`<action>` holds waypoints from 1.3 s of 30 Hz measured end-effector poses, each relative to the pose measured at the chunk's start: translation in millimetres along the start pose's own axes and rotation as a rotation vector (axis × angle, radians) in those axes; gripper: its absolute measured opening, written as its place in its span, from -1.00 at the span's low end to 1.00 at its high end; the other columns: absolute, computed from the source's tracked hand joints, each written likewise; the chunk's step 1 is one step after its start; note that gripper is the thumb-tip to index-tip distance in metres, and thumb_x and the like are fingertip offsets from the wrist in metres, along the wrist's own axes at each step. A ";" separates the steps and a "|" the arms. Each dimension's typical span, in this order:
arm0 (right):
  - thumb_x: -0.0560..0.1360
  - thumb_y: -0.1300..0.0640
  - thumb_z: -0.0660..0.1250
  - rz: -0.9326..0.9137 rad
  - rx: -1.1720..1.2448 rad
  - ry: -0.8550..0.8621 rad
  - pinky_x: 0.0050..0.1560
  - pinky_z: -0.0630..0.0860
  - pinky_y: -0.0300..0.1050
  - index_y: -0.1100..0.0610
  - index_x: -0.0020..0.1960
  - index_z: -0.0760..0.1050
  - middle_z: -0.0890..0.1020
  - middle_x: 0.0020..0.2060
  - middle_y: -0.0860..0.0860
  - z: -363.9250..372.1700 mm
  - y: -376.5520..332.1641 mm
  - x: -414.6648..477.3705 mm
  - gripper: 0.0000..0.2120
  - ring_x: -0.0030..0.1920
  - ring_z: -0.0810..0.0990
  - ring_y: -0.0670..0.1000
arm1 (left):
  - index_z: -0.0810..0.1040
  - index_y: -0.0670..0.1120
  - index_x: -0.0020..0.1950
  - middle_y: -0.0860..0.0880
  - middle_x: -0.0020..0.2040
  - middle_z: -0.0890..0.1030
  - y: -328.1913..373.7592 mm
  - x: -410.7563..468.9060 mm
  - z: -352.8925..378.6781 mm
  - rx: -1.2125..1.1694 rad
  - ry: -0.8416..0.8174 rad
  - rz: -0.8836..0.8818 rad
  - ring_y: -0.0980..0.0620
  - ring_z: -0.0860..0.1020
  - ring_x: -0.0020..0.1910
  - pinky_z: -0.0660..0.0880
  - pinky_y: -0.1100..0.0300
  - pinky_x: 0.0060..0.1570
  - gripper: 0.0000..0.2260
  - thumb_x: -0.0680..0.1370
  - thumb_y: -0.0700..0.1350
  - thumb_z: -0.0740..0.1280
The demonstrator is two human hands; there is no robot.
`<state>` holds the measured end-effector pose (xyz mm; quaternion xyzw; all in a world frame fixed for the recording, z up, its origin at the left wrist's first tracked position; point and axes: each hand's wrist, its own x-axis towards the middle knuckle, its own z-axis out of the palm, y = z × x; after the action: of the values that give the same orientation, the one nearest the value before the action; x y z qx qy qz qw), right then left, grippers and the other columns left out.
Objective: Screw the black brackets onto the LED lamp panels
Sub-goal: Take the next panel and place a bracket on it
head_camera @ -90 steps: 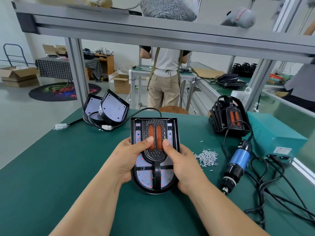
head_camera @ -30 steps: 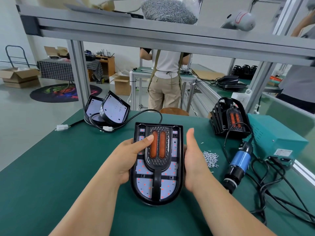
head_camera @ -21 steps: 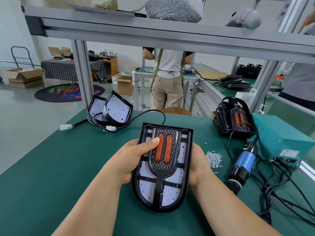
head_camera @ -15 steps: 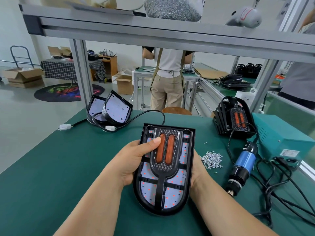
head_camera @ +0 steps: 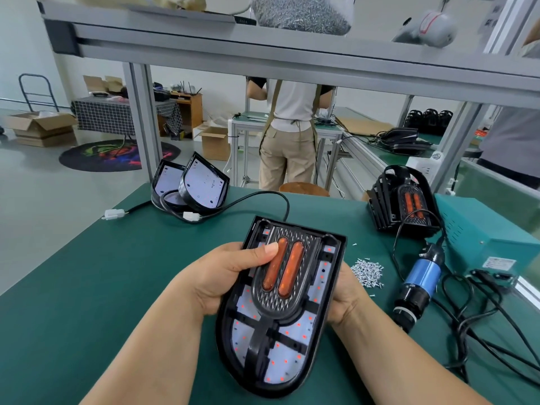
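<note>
LED lamp panel (head_camera: pixel 282 361): glossy, U-shaped | left hand (head_camera: pixel 222 276) grips it | right hand (head_camera: pixel 342 299) holds edge

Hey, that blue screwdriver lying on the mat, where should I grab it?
Wrap the right hand round the blue barrel of the screwdriver, coming from above. It lies flat, tip toward you, wired end away, so the round middle is probably the free, balanced part.

Bare forearms (head_camera: pixel 152 346), left hand (head_camera: pixel 222 276) bare with short plain thumbnail (head_camera: pixel 270 249), right hand (head_camera: pixel 342 299) bare, partly hidden
</note>
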<state>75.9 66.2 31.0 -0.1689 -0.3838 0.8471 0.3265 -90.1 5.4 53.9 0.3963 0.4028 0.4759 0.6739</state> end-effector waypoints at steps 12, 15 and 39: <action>0.28 0.20 0.55 0.040 0.062 0.010 -0.48 0.57 -0.18 0.26 -0.37 0.63 0.64 -0.46 0.11 15.8 -12.2 -10.6 -0.84 -0.49 0.63 0.04 | 0.74 -0.19 -0.05 -0.25 -0.08 0.71 -4.3 3.8 6.2 0.062 -0.009 0.037 -0.14 0.70 -0.19 0.64 0.02 -0.17 -0.79 0.41 -0.09 0.48; 0.40 0.12 0.35 0.031 0.106 0.108 -0.38 0.60 -0.15 0.22 -0.32 0.65 0.66 -0.40 0.10 11.6 -4.8 -0.6 -0.79 -0.42 0.64 0.04 | 0.74 -0.19 -0.05 -0.26 -0.08 0.71 -6.7 7.9 5.8 0.018 0.091 0.073 -0.16 0.71 -0.20 0.64 0.00 -0.16 -0.75 0.39 -0.05 0.51; 0.52 0.11 0.39 -0.282 -0.420 0.412 0.00 0.65 -0.07 0.19 0.08 0.62 0.74 -0.04 0.13 13.5 12.1 -2.6 -0.80 -0.03 0.73 0.10 | 0.62 -0.29 0.10 -0.27 -0.06 0.71 -8.0 18.2 0.4 -0.082 0.305 0.226 -0.18 0.72 -0.17 0.64 0.04 -0.25 -0.62 0.36 -0.12 0.48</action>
<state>65.4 51.2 30.7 -0.3458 -0.4955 0.6439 0.4693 -83.1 21.0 43.7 0.3345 0.4334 0.6191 0.5631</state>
